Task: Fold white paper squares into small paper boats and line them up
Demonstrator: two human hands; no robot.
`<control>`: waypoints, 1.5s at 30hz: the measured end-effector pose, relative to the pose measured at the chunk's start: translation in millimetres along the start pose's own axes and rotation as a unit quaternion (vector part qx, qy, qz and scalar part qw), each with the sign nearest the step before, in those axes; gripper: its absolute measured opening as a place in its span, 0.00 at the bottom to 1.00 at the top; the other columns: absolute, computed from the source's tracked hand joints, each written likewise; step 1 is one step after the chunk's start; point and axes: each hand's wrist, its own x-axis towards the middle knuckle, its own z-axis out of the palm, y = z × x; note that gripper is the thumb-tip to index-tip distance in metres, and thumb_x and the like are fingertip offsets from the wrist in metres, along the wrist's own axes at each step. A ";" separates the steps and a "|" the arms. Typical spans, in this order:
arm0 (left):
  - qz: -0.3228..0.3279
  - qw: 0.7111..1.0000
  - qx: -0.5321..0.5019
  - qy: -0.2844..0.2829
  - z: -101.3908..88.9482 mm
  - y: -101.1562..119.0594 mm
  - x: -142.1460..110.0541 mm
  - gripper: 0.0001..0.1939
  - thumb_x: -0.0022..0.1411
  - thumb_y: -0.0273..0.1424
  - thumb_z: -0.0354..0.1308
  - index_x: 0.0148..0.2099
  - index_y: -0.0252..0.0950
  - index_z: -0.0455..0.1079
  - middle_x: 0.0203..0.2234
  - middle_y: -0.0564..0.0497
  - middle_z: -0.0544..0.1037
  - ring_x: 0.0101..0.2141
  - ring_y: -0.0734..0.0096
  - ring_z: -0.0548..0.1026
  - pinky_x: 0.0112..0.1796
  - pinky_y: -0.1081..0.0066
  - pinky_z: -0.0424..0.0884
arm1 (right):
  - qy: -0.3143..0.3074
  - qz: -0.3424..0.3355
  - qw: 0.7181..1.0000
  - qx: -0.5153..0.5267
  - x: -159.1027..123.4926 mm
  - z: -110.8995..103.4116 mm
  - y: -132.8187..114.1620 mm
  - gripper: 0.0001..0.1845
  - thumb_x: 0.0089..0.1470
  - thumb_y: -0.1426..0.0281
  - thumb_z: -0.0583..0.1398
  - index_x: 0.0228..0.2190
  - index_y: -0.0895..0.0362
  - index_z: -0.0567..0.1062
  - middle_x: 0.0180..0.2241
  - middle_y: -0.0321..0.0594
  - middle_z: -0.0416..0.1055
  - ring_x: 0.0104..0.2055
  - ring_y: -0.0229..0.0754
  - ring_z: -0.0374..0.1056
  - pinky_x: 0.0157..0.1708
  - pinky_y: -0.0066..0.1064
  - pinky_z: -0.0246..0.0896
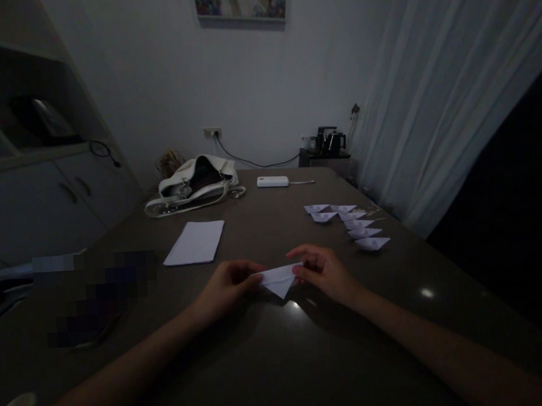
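Note:
A small piece of folded white paper [279, 280] is held up between both hands, its long edge at the top and a point facing down. My left hand [232, 285] pinches its left corner between thumb and fingers. On the opposite corner, my right hand [322, 272] grips the paper with the thumb in front, its index finger raised a little. Several folded paper boats [372, 243] sit in a cluster beyond my right hand. Past my left hand lies a stack of white paper sheets [195, 242].
A white handbag [196, 182] lies at the table's far left, beside a white power strip [272, 181]. A black kettle [333, 141] stands on a small cabinet behind the table. White curtains [410, 84] hang at the right. A blurred patch covers something on the left.

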 end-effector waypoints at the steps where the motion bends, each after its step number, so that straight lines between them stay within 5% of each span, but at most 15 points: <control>1: 0.003 1.000 0.018 -0.006 0.2 0.4 -0.3 0.20 0.52 0.41 0.61 0.41 0.29 0.73 0.30 0.47 0.78 0.29 0.68 0.73 0.30 0.73 0.66 | -0.005 -0.005 1.000 -0.011 -0.7 0.6 -0.3 0.14 0.49 0.71 0.62 0.40 0.56 0.72 0.23 0.33 0.70 0.25 0.35 0.68 0.27 0.27 0.62; 10: 0.060 0.983 0.156 -0.069 10.7 6.1 -8.9 0.19 0.58 0.44 0.56 0.35 0.32 0.75 0.25 0.52 0.75 0.28 0.71 0.70 0.28 0.76 0.62 | -0.059 0.009 0.998 0.023 -8.5 12.6 -5.4 0.15 0.48 0.70 0.63 0.40 0.57 0.72 0.26 0.34 0.70 0.26 0.33 0.68 0.28 0.26 0.63; 22: 0.046 0.988 0.089 -0.116 16.4 5.0 -11.9 0.15 0.58 0.41 0.56 0.34 0.31 0.70 0.23 0.53 0.71 0.25 0.74 0.68 0.26 0.76 0.61 | -0.051 0.097 0.986 0.129 -8.3 19.8 -10.7 0.14 0.41 0.64 0.68 0.27 0.60 0.74 0.21 0.34 0.71 0.22 0.32 0.66 0.26 0.25 0.62; 29: 0.045 0.995 0.061 -0.062 22.4 13.5 -16.8 0.16 0.57 0.40 0.57 0.30 0.31 0.71 0.22 0.53 0.71 0.25 0.75 0.67 0.26 0.76 0.60 | -0.077 0.091 0.981 0.153 -14.0 25.4 -8.2 0.12 0.42 0.65 0.68 0.29 0.60 0.76 0.22 0.35 0.73 0.23 0.31 0.67 0.25 0.24 0.62; 45: -0.022 0.987 -0.107 -0.122 27.9 2.4 -14.9 0.18 0.48 0.43 0.64 0.28 0.32 0.69 0.20 0.55 0.68 0.23 0.77 0.64 0.26 0.76 0.58 | -0.115 0.025 0.987 0.113 -16.3 24.6 -6.5 0.09 0.44 0.66 0.67 0.29 0.57 0.77 0.27 0.34 0.70 0.29 0.33 0.66 0.31 0.26 0.61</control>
